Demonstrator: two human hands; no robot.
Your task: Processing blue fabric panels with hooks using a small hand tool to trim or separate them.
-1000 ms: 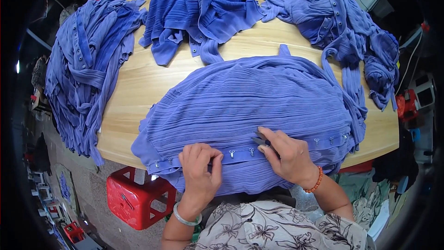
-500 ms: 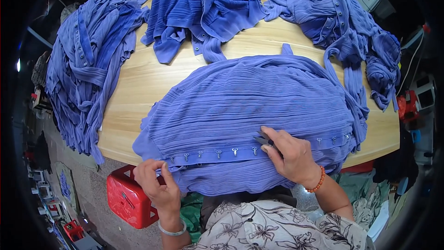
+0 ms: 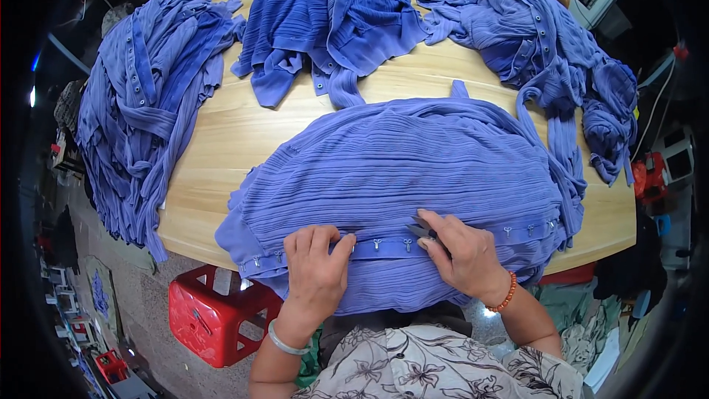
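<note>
Two hands on one purple-blue knit top [image 3: 399,166], spread over the tabletop [image 3: 218,155]. Head view: left hand [image 3: 316,262] covers part of the hook strip [image 3: 391,249]; can't tell if that grip is pinching cloth. Right hand [image 3: 467,255] pinches dark snips [image 3: 421,231] just beyond the strip. I'd keep the strip flat, snips angled off the ribbing.
</note>
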